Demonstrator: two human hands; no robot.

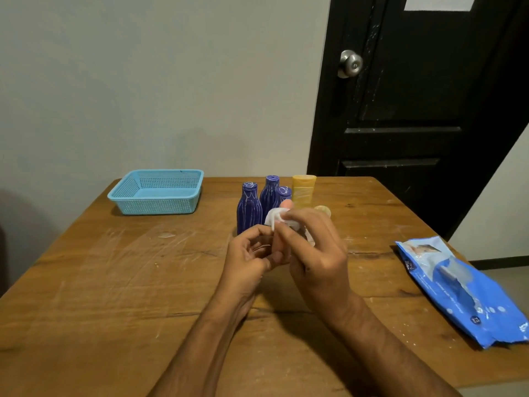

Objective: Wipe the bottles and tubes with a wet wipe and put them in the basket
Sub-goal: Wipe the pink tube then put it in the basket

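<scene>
My left hand (252,257) grips the lower part of a small pink tube (279,245), held upright over the table's middle. My right hand (312,247) pinches a white wet wipe (275,217) against the tube's upper part; the tube's pink tip (286,204) pokes out above the wipe. Behind the hands stand three dark blue bottles (248,209) in a cluster and a yellow tube (303,188) on its cap. A small yellowish round item (323,210) lies just right of them, partly hidden. The light blue mesh basket (156,204) sits at the far left with nothing visible inside.
A blue pack of wet wipes (461,290) lies near the right edge of the wooden table (114,282). A black door (400,96) with a metal knob stands behind the far right corner. A pale wall runs along the table's far edge.
</scene>
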